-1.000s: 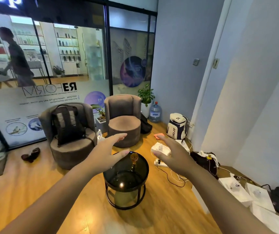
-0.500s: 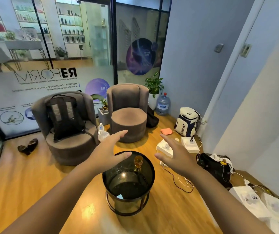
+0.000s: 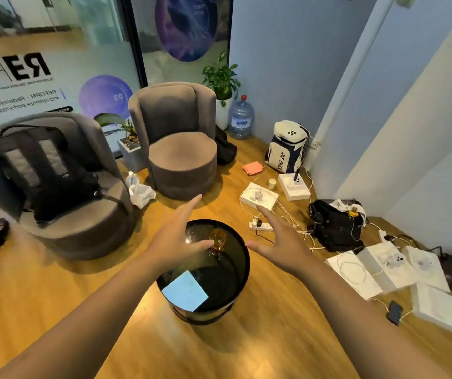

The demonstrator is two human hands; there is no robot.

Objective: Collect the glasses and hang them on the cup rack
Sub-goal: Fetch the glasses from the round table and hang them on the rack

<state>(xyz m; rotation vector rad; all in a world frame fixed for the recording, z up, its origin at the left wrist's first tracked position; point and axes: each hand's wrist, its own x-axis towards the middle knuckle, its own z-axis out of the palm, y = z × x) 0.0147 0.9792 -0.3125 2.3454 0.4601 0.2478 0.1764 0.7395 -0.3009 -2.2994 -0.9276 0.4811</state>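
A small amber glass (image 3: 217, 240) stands upright on the dark round glass side table (image 3: 230, 291), near its far edge. My left hand (image 3: 177, 237) reaches out over the table's left side, fingers straight and spread, thumb tip close to the glass; contact cannot be told. My right hand (image 3: 281, 239) is stretched out to the right of the glass, fingers straight, holding nothing. No cup rack is in view.
Two grey round armchairs (image 3: 181, 149) stand beyond the table, the left one (image 3: 77, 228) carrying a black backpack (image 3: 47, 170). White boxes (image 3: 383, 266), cables, a power strip (image 3: 260, 226) and a black bag (image 3: 334, 228) lie on the wooden floor at right.
The view has tilted down and moved closer to the table. Both hands have come nearer to the amber glass, one on each side.
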